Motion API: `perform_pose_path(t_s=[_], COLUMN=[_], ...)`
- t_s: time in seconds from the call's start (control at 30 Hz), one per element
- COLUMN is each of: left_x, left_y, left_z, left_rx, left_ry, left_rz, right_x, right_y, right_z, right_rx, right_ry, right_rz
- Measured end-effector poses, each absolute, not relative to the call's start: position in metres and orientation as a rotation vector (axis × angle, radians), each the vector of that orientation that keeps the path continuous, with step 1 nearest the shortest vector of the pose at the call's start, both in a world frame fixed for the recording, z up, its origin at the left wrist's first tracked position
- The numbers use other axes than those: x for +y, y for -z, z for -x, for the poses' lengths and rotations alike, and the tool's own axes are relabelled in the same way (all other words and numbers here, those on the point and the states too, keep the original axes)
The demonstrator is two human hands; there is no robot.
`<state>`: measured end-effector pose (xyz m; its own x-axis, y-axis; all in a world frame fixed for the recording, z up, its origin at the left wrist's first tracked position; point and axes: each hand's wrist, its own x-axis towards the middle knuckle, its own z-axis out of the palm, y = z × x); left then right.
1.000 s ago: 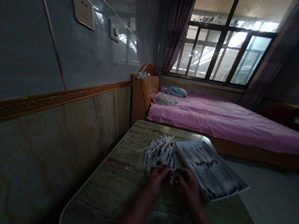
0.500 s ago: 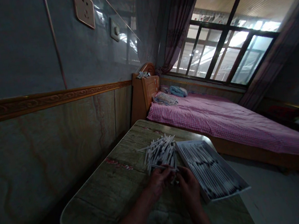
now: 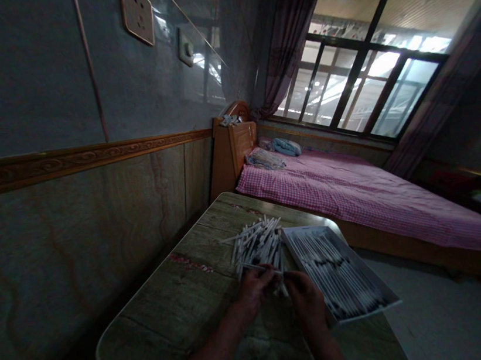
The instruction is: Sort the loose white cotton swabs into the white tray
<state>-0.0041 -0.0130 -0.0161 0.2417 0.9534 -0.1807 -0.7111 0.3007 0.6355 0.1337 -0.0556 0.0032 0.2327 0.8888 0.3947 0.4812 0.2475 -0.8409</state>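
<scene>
My left hand (image 3: 253,291) is closed, pinching a thin white pen-like stick (image 3: 256,267) that lies crosswise in front of the pile. My right hand (image 3: 307,297) is closed beside the stick's right end, its fingertips pressed together; what they grip is too dark to make out. Just beyond my hands lies a loose pile of similar white sticks (image 3: 259,239), some with dark parts. To the right, a shallow pale tray (image 3: 385,288) holds many such sticks in rows, with dark ends at its middle and near side.
Everything rests on a wood-patterned table (image 3: 164,308) with a pale rounded edge. A tiled wall (image 3: 95,222) runs along the left. Behind the table stands a bed (image 3: 337,173) with a pink checked sheet, below a window (image 3: 362,63).
My right hand has shifted slightly down and to the right, away from the left fingertips. My left hand stays almost in place with the stick.
</scene>
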Motion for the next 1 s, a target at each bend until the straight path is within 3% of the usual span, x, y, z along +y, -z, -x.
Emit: perform_pose_path(t_s=[1.0], left_x=[-0.010], left_y=[0.025], left_z=[0.001], left_rx=[0.616], left_ry=[-1.189], left_rz=[-0.490], right_x=[-0.056], right_y=[-0.004], right_z=[-0.141], right_rx=[-1.422], right_ry=[-0.465], right_rz=[1.467])
